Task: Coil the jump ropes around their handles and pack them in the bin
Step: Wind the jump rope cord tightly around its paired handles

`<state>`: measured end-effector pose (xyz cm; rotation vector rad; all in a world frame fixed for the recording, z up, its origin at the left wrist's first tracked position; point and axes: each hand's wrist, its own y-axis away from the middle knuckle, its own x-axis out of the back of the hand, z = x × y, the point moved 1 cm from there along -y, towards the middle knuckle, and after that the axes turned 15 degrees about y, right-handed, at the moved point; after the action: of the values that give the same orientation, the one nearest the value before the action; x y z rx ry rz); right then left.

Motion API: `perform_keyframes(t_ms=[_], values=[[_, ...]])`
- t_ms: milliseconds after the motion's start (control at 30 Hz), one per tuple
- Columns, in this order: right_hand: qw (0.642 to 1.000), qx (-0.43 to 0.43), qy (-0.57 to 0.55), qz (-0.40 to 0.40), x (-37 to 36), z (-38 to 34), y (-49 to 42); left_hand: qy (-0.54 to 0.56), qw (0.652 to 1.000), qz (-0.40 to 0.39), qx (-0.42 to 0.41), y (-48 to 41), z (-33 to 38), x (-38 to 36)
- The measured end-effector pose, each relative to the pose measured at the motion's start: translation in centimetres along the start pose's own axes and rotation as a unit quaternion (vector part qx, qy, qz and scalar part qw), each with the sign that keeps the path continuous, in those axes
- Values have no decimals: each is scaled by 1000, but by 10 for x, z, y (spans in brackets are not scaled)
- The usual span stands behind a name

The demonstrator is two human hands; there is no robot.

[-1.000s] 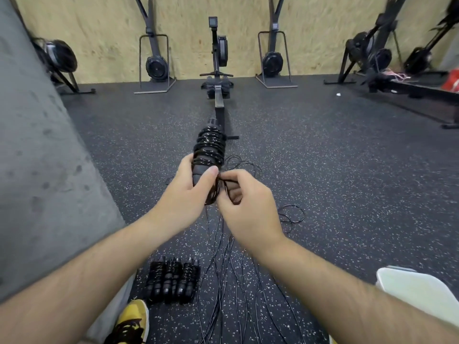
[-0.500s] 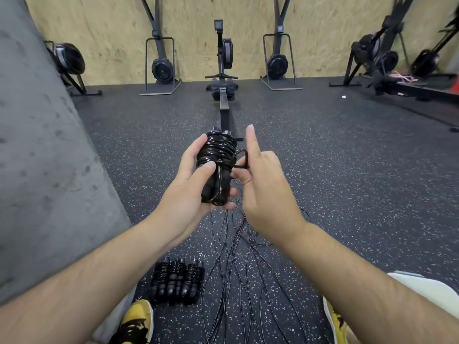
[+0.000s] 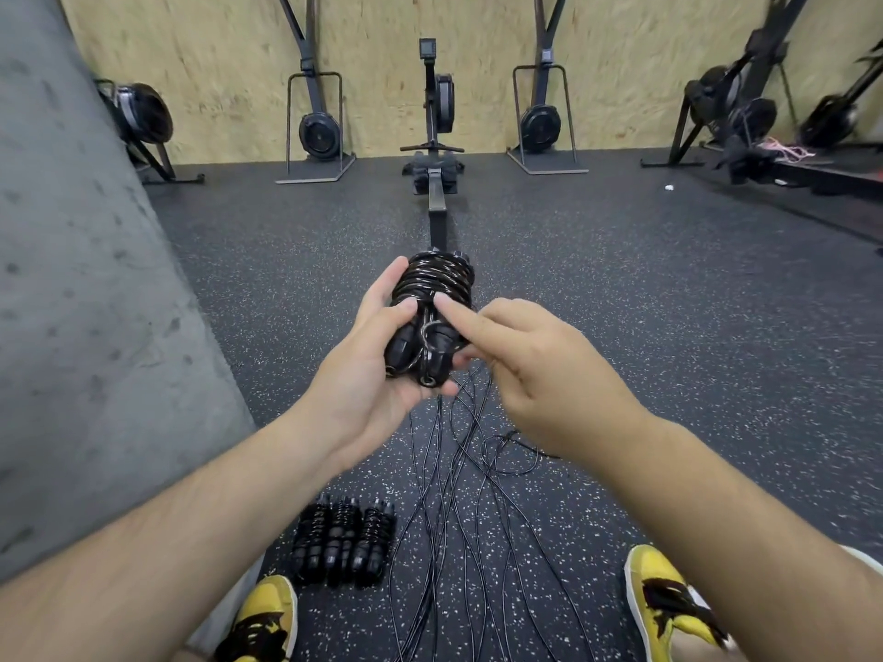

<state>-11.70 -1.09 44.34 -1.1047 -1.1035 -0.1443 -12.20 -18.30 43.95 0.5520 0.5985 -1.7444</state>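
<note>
My left hand (image 3: 368,375) grips a black jump rope (image 3: 437,284) coiled round its two handles, held at chest height with the handle ends toward me. My right hand (image 3: 544,379) is beside it on the right. Its straight index finger touches the coil just above a small loop of cord, and its other fingers are curled. Three coiled jump ropes (image 3: 344,549) lie side by side on the floor by my left shoe. Several loose black ropes (image 3: 454,508) run along the floor between my feet. No bin is in view.
A grey concrete wall (image 3: 95,327) stands close on my left. A rowing machine (image 3: 437,203) has its rail pointing at me straight ahead. More gym machines (image 3: 320,131) line the plywood back wall. My yellow shoes (image 3: 664,599) rest on speckled rubber flooring.
My right hand dropped from a raised finger beside the coil to touch the coil's near side. The bundle tipped so its handle ends face me.
</note>
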Motion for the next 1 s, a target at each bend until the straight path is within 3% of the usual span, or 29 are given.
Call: perform_keyframes(t_ms=[333, 500, 700, 933, 1000], values=[[982, -40, 176, -47, 10, -6, 3, -37, 999, -10, -21, -7, -1, -6], [985, -99, 125, -71, 8, -19, 4, -56, 998, -13, -38, -6, -8, -8], [988, -151, 10, 3, -1, -24, 11, -40, 999, -2, -35, -6, -9, -7], [988, -102, 69, -90, -11, -32, 14, -38, 998, 26, -47, -5, -7, -7], [989, -84, 89, -85, -12, -33, 14, -35, 998, 29, -47, -5, -5, -5]])
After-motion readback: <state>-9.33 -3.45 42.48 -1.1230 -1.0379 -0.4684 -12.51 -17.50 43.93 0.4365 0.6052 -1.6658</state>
